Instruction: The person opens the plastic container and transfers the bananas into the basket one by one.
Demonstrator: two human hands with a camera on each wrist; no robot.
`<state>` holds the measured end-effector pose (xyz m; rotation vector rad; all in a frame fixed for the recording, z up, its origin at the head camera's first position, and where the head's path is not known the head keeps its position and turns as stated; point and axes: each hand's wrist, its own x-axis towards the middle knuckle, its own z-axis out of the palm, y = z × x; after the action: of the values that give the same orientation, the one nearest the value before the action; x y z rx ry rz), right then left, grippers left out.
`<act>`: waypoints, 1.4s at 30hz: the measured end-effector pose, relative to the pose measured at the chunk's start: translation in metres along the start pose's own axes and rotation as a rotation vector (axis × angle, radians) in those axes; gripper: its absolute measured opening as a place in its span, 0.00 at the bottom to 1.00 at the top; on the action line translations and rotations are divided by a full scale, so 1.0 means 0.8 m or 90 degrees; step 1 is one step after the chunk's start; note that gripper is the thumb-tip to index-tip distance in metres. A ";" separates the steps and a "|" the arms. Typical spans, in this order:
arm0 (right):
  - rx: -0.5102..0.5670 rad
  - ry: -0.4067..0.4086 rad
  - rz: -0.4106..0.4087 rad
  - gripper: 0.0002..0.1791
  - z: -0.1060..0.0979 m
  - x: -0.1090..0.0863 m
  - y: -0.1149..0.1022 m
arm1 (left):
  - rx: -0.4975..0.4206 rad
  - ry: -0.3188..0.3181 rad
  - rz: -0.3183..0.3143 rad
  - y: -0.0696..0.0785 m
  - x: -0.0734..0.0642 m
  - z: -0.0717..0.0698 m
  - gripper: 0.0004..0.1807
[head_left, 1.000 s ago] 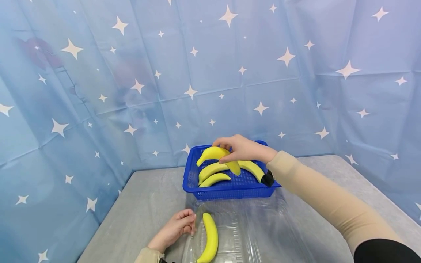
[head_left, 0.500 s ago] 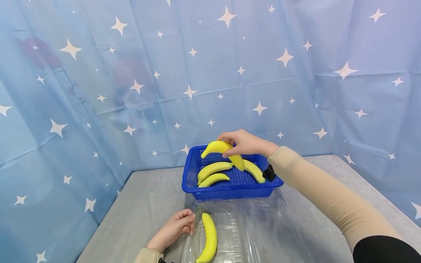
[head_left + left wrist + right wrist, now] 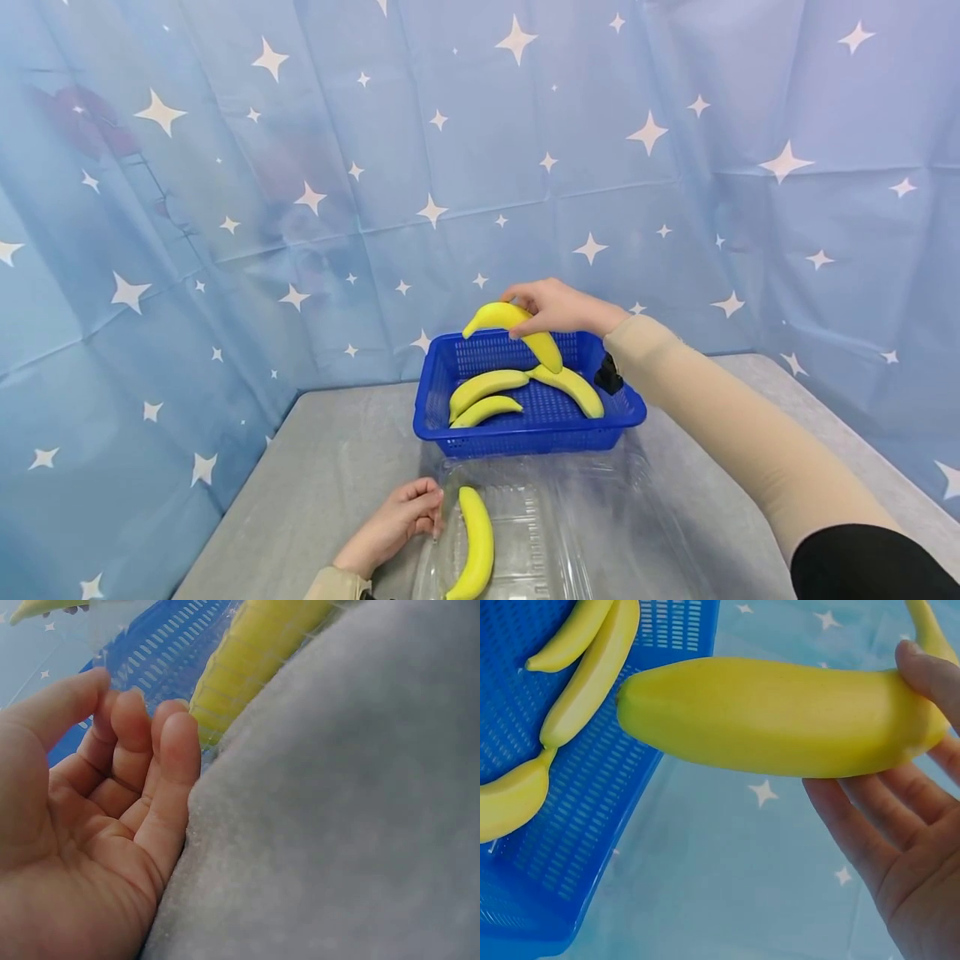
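Note:
My right hand (image 3: 558, 307) grips a yellow banana (image 3: 780, 720) between thumb and fingers, held up over the back of a blue basket (image 3: 525, 442). Its stem end points left in the head view, and the other end hangs lower. Several more bananas lie in the basket, among them a curved banana (image 3: 572, 390) at the right. Below the basket, a clear plastic container (image 3: 521, 533) holds one banana (image 3: 478, 546) along its left side. My left hand (image 3: 401, 521) pinches the container's left edge with thumb and forefinger, the other fingers curled behind.
The container's clear lid (image 3: 622, 533) lies spread to the right on the grey tabletop (image 3: 322, 450). A blue curtain (image 3: 465, 167) with white stars hangs behind the table and along its sides. The basket stands near the back edge.
My right hand has lifted the banana higher and slightly to the right, out above the basket. The left hand and the container have stayed in place.

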<state>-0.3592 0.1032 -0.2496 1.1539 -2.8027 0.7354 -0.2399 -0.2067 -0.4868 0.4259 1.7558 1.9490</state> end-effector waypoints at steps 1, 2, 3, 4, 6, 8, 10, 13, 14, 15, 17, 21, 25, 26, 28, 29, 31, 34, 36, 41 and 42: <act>-0.003 0.000 0.000 0.28 -0.001 0.002 0.001 | 0.000 0.000 0.001 0.000 0.000 0.000 0.08; -0.004 -0.001 0.000 0.28 -0.002 0.003 0.001 | 0.000 0.000 0.001 0.000 0.000 0.000 0.08; -0.003 -0.002 0.001 0.29 -0.002 0.005 0.003 | 0.000 0.000 0.000 -0.001 -0.001 0.000 0.08; -0.007 -0.002 0.001 0.29 -0.002 0.006 0.005 | -0.001 0.002 -0.002 -0.001 -0.001 0.000 0.08; -0.010 -0.002 0.001 0.28 -0.001 0.008 0.008 | -0.001 0.004 -0.007 -0.001 -0.002 0.000 0.07; -0.012 -0.001 0.002 0.28 0.000 0.008 0.012 | -0.002 0.006 -0.011 -0.002 -0.002 0.000 0.07; -0.005 -0.001 0.005 0.27 0.002 0.009 0.015 | -0.003 0.008 -0.014 -0.003 -0.002 0.000 0.07; 0.009 -0.001 0.018 0.27 0.003 0.009 0.022 | -0.004 0.008 -0.017 -0.004 -0.001 -0.001 0.08; 0.016 -0.002 0.025 0.27 0.004 0.009 0.025 | -0.003 0.007 -0.017 -0.004 -0.001 -0.001 0.08; 0.021 -0.001 0.031 0.26 0.004 0.010 0.027 | -0.004 0.007 -0.016 -0.004 -0.001 -0.001 0.08; 0.026 0.000 0.047 0.27 0.004 0.010 0.033 | -0.002 0.006 -0.013 -0.004 -0.001 -0.001 0.08; 0.039 0.000 0.070 0.28 0.003 0.011 0.042 | -0.003 0.011 -0.010 -0.002 -0.001 -0.001 0.08; 0.049 0.002 0.088 0.27 0.002 0.012 0.052 | -0.002 0.013 -0.007 0.000 -0.002 -0.001 0.08; 0.053 0.000 0.091 0.26 0.002 0.012 0.055 | -0.002 0.013 -0.005 0.000 -0.002 -0.002 0.08; 0.062 -0.002 0.099 0.26 0.003 0.011 0.061 | -0.001 0.012 -0.004 0.000 -0.002 -0.002 0.08; 0.070 -0.004 0.105 0.26 0.004 0.011 0.064 | -0.001 0.011 -0.004 0.000 -0.001 -0.002 0.08; 0.081 -0.009 0.119 0.28 0.005 0.009 0.070 | 0.000 0.008 -0.003 0.000 -0.001 -0.002 0.08; 0.095 -0.014 0.136 0.30 0.008 0.008 0.079 | 0.001 0.003 -0.002 0.000 0.000 -0.002 0.08; 0.101 -0.013 0.146 0.31 0.010 0.008 0.084 | 0.003 0.001 -0.001 0.000 0.001 -0.003 0.08; 0.104 -0.015 0.155 0.32 0.016 0.008 0.092 | 0.005 0.004 0.001 -0.001 0.002 -0.004 0.08; 0.101 -0.019 0.156 0.32 0.018 0.008 0.093 | 0.005 0.005 0.000 -0.001 0.002 -0.004 0.08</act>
<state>-0.4118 0.1382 -0.2921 0.8511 -2.9921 0.9807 -0.2425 -0.2086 -0.4883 0.4212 1.7680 1.9466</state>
